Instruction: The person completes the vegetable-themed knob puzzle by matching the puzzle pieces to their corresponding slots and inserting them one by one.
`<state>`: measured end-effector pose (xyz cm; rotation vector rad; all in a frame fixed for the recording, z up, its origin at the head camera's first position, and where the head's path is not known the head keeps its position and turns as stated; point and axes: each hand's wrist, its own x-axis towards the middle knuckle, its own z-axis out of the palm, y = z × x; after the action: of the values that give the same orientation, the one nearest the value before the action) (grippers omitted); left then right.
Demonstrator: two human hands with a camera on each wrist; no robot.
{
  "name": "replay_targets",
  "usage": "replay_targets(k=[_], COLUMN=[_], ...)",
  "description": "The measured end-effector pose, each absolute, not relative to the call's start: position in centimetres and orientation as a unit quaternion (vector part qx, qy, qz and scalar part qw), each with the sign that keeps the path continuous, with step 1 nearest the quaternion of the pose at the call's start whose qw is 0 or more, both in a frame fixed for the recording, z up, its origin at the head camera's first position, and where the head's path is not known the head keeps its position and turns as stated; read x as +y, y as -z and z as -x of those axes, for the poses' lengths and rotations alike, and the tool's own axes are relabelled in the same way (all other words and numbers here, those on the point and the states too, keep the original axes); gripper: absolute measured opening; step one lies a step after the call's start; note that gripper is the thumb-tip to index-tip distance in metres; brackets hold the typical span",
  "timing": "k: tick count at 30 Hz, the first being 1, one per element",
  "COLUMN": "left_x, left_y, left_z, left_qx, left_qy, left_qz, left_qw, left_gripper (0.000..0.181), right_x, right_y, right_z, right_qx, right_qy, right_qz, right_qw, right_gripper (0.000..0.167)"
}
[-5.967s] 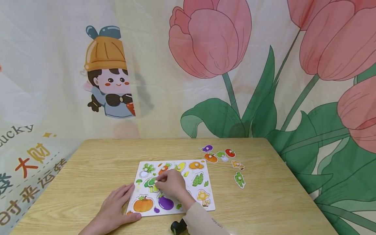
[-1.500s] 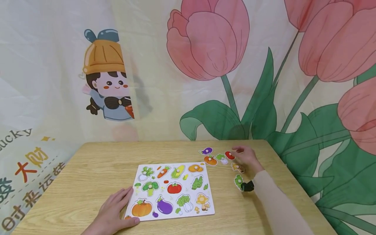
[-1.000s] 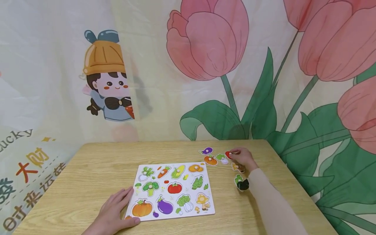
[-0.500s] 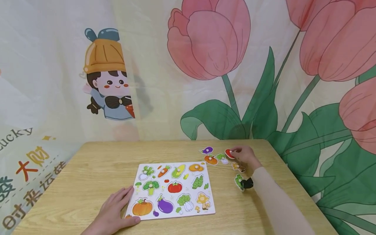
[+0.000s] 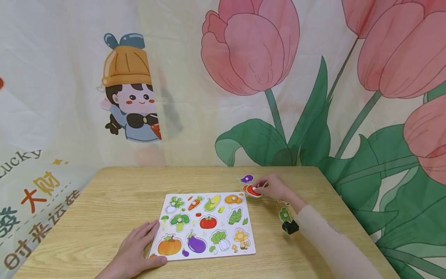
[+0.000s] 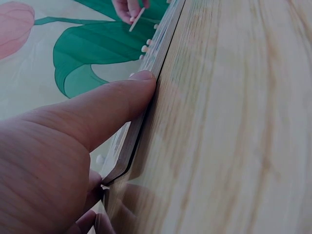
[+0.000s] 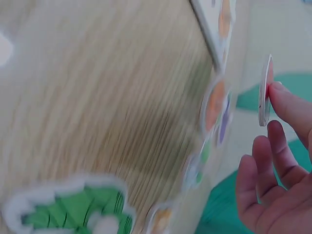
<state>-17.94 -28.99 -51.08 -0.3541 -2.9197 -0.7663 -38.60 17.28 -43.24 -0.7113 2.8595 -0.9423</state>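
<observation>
The tomato piece (image 5: 255,192) has just left its spot at the right of the loose pieces, going toward 8 o'clock with the right hand (image 5: 276,190), which pinches it by the knob. It now hangs off the table (image 5: 122,201), in front of the pumpkin piece (image 7: 213,105) in the head view, at 2 o'clock from the middle of the board (image 5: 223,219). The left hand (image 5: 137,244) has stayed at 8 o'clock, grasping nothing, relaxed fingers along one edge and thumb at the near edge. That seems to mean a piece is under way but not set down: the printed tomato (image 5: 208,223) shows no knob, while the broccoli piece (image 5: 175,219) at 9 o'clock has one. The board is a flat white slab with a plain, woody-looking edge. The pieces are thin and white-rimmed, with pale round knobs (image 7: 105,225); the tomato is rounded, while the green leafy piece (image 7: 63,212), at 3 o'clock from the board, has a jagged outline. Long, straight grain runs through the table's surface, probably wood or laminate.
</observation>
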Motion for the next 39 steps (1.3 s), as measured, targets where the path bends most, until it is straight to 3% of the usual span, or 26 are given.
replay_targets(k=[15,39], left_x=[-29.0,-29.1], left_y=[51.1,51.5], left_z=[18.0,18.1], left_qx=[-0.958,-0.957], left_qy=[0.252,0.256], left_qz=[0.120,0.119], left_qw=[0.059,0.066], left_gripper=[0.109,0.109], right_x=[11.2,4.1], right_y=[42.8,45.6], right_z=[34.9,32.7], right_qx=[0.891,0.876], right_qy=[0.305,0.279], right_qz=[0.330,0.381], right_qw=[0.067,0.096], right_gripper=[0.012,0.007])
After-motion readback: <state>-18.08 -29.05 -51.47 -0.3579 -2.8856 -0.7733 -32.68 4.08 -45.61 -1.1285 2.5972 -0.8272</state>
